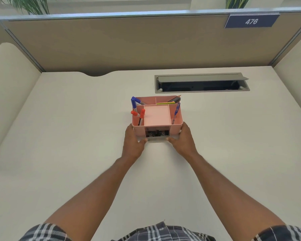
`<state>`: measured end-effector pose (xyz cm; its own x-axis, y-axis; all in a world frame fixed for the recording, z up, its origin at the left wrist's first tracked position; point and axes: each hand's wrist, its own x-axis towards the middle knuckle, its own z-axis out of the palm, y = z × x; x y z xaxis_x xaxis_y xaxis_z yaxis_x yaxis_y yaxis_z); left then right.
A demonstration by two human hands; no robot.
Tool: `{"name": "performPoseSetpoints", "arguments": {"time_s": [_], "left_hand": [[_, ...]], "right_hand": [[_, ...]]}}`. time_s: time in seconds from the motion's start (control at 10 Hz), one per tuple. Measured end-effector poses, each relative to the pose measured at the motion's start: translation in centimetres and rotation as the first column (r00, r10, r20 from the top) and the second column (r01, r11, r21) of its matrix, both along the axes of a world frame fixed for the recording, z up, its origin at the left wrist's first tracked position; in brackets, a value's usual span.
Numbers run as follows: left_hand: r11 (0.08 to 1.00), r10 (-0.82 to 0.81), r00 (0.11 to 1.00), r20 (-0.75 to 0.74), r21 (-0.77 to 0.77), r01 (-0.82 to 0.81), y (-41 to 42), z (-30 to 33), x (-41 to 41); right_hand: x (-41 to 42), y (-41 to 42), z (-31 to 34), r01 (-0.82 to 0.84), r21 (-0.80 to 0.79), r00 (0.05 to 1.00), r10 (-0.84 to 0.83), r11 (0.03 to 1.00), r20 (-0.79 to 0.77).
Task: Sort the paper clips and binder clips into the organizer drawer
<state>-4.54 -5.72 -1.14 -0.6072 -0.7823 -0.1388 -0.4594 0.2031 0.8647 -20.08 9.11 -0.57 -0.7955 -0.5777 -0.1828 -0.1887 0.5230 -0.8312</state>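
A pink desk organizer (156, 117) stands in the middle of the white desk. Its clear front drawer (157, 133) is almost flush with the front and holds dark binder clips; paper clips cannot be made out. My left hand (134, 141) grips the organizer's front left corner, thumb at the drawer's left edge. My right hand (182, 140) grips the front right corner, thumb at the drawer's right edge. Blue and red markers (137, 110) stick up from the left compartments, pencils (170, 100) lie in the back one, and a blue pen (176, 110) stands at the right.
A grey cable hatch (202, 83) is open in the desk behind the organizer. Beige partition walls enclose the desk at the back and sides, with a blue sign (251, 21) reading 476 at the upper right.
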Motion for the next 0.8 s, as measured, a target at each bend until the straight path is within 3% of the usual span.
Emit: {"name": "performPoseSetpoints", "arguments": {"time_s": [0.1,0.2,0.6,0.7,0.8], "left_hand": [[0.998,0.067,0.995,-0.070,0.008,-0.067,0.0,0.5,-1.1],[0.989,0.141,0.989,-0.036,-0.034,-0.142,0.4,0.6,-1.7],[0.987,0.155,0.987,-0.042,-0.031,-0.156,0.3,-0.4,-1.5],[0.982,0.190,0.971,0.146,-0.045,-0.185,1.4,-0.2,-1.0],[0.981,0.149,0.962,0.229,-0.154,-0.115,4.7,-1.2,1.0]], "right_hand": [[0.0,-0.8,0.1,0.097,0.035,0.995,-0.096,0.995,-0.013],[0.0,-1.3,0.3,0.155,0.081,0.987,-0.151,0.985,-0.053],[0.0,-1.0,-0.4,0.157,0.099,0.986,-0.151,0.983,-0.067],[0.7,0.0,-0.3,0.138,0.127,0.990,-0.133,0.982,-0.052],[3.5,1.9,-1.4,0.099,0.104,0.978,-0.077,0.990,-0.196]]}}
